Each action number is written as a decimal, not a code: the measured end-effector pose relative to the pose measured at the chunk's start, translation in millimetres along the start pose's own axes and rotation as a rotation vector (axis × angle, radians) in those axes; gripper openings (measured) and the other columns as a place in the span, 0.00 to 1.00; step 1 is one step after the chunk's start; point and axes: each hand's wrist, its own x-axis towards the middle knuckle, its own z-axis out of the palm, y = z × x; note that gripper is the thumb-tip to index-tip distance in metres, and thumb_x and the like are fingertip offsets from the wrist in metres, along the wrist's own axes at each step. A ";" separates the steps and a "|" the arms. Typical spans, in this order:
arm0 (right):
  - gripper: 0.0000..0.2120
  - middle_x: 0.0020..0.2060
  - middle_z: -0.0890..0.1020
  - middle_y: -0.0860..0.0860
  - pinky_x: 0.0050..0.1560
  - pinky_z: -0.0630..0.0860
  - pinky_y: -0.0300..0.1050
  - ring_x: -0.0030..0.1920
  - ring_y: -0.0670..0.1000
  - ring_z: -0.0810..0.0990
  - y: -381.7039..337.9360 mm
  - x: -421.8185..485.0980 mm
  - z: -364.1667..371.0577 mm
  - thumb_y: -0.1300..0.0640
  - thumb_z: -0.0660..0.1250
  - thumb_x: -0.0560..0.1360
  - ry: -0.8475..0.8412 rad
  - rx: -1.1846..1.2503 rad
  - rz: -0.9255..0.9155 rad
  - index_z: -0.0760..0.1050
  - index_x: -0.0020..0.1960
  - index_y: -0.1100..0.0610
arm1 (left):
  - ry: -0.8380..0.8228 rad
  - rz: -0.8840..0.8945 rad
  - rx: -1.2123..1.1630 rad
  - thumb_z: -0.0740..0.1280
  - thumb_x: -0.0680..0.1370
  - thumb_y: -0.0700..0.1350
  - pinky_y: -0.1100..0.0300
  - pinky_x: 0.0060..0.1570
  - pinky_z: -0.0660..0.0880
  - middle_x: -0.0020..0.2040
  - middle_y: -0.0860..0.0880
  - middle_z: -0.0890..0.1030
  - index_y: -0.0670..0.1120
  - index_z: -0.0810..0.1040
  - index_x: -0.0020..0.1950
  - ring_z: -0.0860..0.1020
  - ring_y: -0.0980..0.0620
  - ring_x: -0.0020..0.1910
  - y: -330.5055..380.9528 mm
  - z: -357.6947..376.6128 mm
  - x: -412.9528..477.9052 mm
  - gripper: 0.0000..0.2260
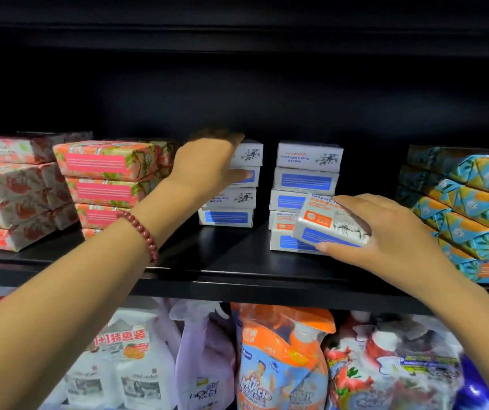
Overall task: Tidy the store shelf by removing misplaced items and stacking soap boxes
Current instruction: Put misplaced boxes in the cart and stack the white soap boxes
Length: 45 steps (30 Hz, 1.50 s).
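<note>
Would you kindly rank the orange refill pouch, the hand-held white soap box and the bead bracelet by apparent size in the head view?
1. orange refill pouch; nearness may exaggerate it
2. white soap box
3. bead bracelet

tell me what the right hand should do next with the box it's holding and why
Probably raise the white cardboard soap box and level it: the right hand grips it tilted, low in front of the right stack of white boxes. The left stack looks one box shorter, but the left hand covers its top.
</note>
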 end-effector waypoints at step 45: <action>0.20 0.53 0.80 0.49 0.54 0.71 0.40 0.56 0.50 0.76 9.5 -24.1 13.1 0.46 0.66 0.71 0.236 0.054 -0.037 0.78 0.58 0.57 | 0.321 0.269 -0.285 0.71 0.72 0.53 0.55 0.40 0.72 0.49 0.45 0.80 0.41 0.78 0.57 0.77 0.45 0.49 52.6 -10.3 -54.5 0.20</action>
